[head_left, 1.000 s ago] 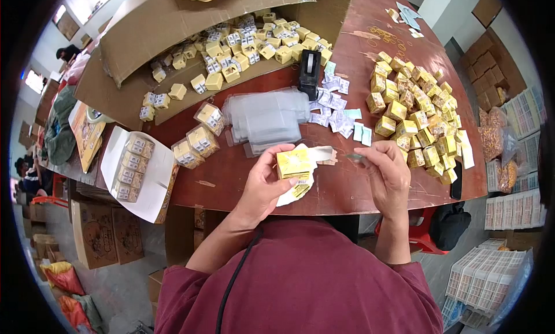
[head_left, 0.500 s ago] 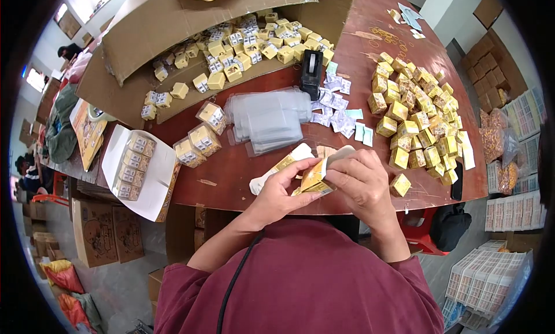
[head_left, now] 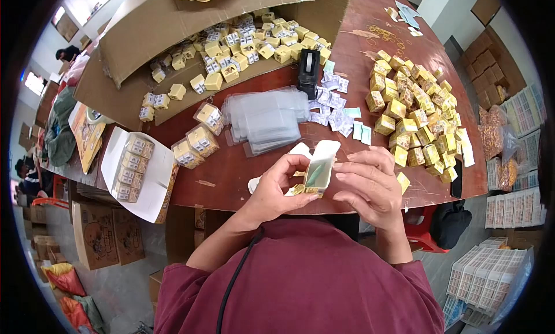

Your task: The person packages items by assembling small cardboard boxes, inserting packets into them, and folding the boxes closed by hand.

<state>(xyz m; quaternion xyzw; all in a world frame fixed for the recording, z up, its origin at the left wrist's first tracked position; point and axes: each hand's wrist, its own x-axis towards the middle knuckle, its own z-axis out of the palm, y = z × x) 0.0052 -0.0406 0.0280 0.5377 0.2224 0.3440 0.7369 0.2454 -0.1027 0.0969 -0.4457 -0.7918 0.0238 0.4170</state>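
My left hand [head_left: 273, 190] grips a small yellow carton [head_left: 325, 151] over the table's near edge. The carton's white flap stands up, and a green sachet [head_left: 315, 173] shows inside. My right hand [head_left: 373, 186] is just right of the carton, fingers spread and apart from it, holding nothing. Another white and yellow carton piece [head_left: 253, 185] lies partly hidden behind my left hand. Beyond my hands are loose white and green sachets [head_left: 335, 106] and a stack of clear plastic sheets [head_left: 266, 117]. A pile of closed yellow cartons [head_left: 416, 117] covers the right side.
A cardboard box [head_left: 130, 97] lies on its side with many small yellow and white cubes [head_left: 231, 48] in it. A black tape dispenser [head_left: 308, 80] stands by the sheets. At left, a white open carton [head_left: 124, 186] holds a wrapped row of cubes.
My right hand has drawn back to the right from the carton and its fingers have spread. The carton has turned, so its raised flap and the green sachet inside now show.
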